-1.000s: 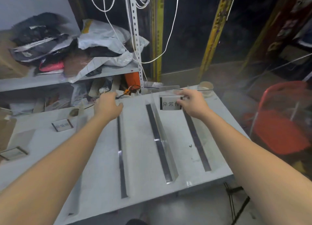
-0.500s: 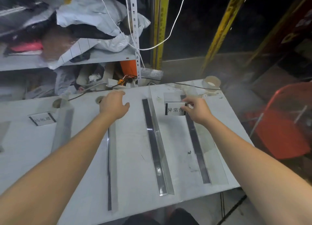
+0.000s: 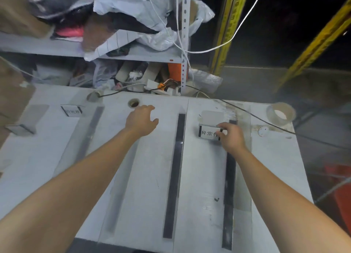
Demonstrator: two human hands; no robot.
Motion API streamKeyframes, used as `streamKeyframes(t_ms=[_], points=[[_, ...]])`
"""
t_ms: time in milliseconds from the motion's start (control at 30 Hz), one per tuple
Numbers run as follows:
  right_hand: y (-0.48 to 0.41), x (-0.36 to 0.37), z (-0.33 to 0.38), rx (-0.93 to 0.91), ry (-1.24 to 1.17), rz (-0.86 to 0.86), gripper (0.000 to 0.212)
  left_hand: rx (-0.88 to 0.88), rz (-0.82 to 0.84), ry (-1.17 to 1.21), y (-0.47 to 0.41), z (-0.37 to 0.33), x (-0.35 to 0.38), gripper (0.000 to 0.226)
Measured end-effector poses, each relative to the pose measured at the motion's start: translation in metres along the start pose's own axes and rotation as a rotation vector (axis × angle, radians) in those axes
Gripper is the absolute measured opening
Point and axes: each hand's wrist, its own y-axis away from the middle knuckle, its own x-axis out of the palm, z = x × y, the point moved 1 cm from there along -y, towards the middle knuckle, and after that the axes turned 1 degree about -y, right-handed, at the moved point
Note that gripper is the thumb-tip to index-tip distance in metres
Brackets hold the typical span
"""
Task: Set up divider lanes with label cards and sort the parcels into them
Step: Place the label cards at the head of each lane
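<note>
Fingers (image 3: 221,127) of the right hand (image 3: 230,137) pinch a white, black-lettered label card (image 3: 208,133); left hand (image 3: 141,120) fingers loose, empty.

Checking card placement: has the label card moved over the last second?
Yes. The card, pinched by the right hand, came toward the person: earlier level with the far end of the middle divider, now short of it.

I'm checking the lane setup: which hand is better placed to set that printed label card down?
Right. The right hand pinches the label card; the left hand is open over the table, across a divider from it.
</note>
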Motion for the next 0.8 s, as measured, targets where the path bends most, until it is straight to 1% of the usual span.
streamKeyframes(t_ms=[233,300,367,467,533,600,700,800], points=[[-0.015,0.006,-0.014,0.039,0.096,0.081,0.021,-0.012,-0.02,-0.069,0.008,-0.003,0.002,0.055],[-0.016,0.006,-0.012,0.06,0.115,0.1,0.025,-0.001,-0.035,-0.097,0.012,0.0,-0.001,0.056],[-0.013,0.004,-0.001,0.048,0.18,0.139,0.035,0.013,-0.063,-0.139,0.017,0.004,-0.007,0.056],[0.001,0.001,0.029,-0.07,0.3,0.156,0.051,0.046,-0.101,-0.201,0.024,0.011,-0.017,0.055],[0.014,0.002,0.057,-0.186,0.365,0.142,0.052,0.058,-0.134,-0.211,0.031,0.019,-0.028,0.053],[0.026,0.005,0.086,-0.264,0.397,0.139,0.052,0.058,-0.164,-0.222,0.039,0.031,-0.04,0.051],[0.045,0.015,0.134,-0.348,0.43,0.124,0.05,0.033,-0.186,-0.214,0.057,0.062,-0.06,0.056],[0.065,0.036,0.181,-0.4,0.475,0.115,0.052,-0.009,-0.197,-0.206,0.081,0.111,-0.079,0.061]])
